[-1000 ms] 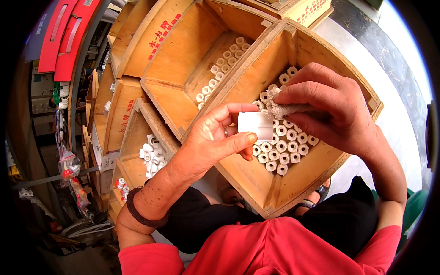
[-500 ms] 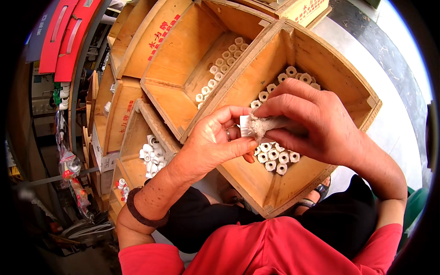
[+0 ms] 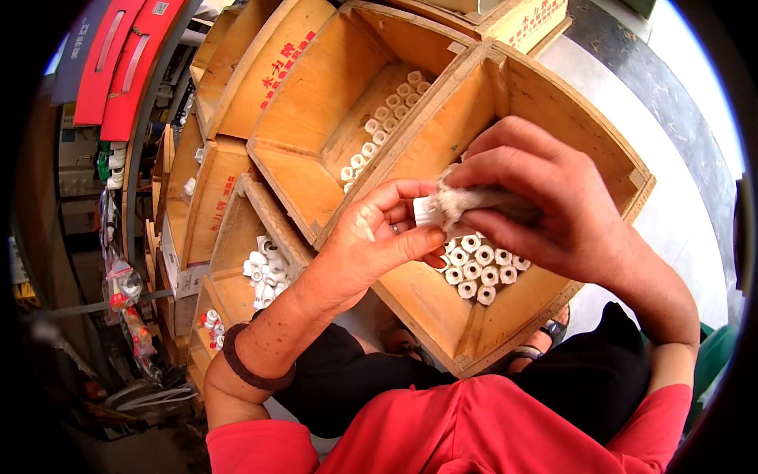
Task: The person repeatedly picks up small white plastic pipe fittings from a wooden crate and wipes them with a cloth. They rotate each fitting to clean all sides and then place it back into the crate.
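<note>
- Closest in: a red shirt point(image 3: 466, 426) and black trousers point(image 3: 608, 379), with a sandalled foot point(image 3: 557, 325) poking out just past the knee.
- Left forearm's got a dark brown bracelet point(image 3: 254, 371) on it.
- Left hand point(image 3: 367, 237) is pinched in pretty tight, thumb below and fingers above, gripping a white fitting point(image 3: 426, 211). Only its left end really shows, the rest is covered up.
- Right hand point(image 3: 545, 193) is curled mostly closed, thumb and fingers squeezing a fuzzy beige cloth point(image 3: 452, 204). The cloth sits right over the fitting's right side, so can't tell what the fingertips behind it are doing.
- So the fitting is up between the two hands, above the near side of a big wooden box point(image 3: 572, 99).
- Down in that box: a bunch of white nuts point(image 3: 478, 272), hex-looking, packed close together, dark holes facing up.
- Box next door point(image 3: 300, 170) on the left has white rings point(image 3: 387, 118) lined up along its right side.
- Smaller bin point(image 3: 225, 253) further left: a loose heap of white pipe fittings point(image 3: 267, 272).
- Way back: more wooden crates point(image 3: 251, 83), then red panels point(image 3: 110, 75) top left.
</note>
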Demonstrator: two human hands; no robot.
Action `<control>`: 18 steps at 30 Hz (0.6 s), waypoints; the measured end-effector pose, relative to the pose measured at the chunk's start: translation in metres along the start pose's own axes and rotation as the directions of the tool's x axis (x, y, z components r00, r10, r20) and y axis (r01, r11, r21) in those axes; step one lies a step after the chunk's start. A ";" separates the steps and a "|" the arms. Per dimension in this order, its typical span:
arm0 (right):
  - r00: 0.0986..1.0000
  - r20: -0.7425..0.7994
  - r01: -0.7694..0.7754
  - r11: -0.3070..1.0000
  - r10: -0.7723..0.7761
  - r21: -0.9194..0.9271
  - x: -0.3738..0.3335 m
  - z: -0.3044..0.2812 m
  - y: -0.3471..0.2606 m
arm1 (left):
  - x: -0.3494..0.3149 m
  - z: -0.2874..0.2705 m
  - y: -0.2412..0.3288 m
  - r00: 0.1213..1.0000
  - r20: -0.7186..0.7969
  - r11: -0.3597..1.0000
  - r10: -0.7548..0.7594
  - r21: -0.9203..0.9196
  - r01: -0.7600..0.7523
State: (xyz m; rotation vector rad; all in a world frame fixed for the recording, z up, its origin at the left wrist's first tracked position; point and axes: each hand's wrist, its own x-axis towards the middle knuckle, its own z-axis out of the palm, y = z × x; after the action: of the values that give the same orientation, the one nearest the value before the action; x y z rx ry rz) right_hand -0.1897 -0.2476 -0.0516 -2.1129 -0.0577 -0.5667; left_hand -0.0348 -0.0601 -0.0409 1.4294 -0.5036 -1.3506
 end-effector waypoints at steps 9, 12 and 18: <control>0.997 0.050 -0.057 0.998 0.057 0.008 -0.005 0.007 0.013 | -0.002 0.003 0.001 0.998 0.058 0.999 -0.032 0.008 0.031; 0.994 0.079 -0.073 0.997 0.073 -0.007 -0.003 -0.002 0.020 | -0.002 -0.001 -0.001 0.998 0.058 0.997 0.012 0.069 -0.016; 0.998 -0.050 -0.043 0.999 0.043 -0.003 -0.004 -0.008 0.021 | 0.002 -0.005 0.001 0.999 0.021 0.998 0.027 0.047 -0.028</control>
State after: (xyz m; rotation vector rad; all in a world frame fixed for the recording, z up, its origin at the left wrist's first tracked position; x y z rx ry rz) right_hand -0.1907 -0.2653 -0.0655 -2.0976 0.0168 -0.5940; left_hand -0.0291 -0.0597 -0.0418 1.4436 -0.5703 -1.3399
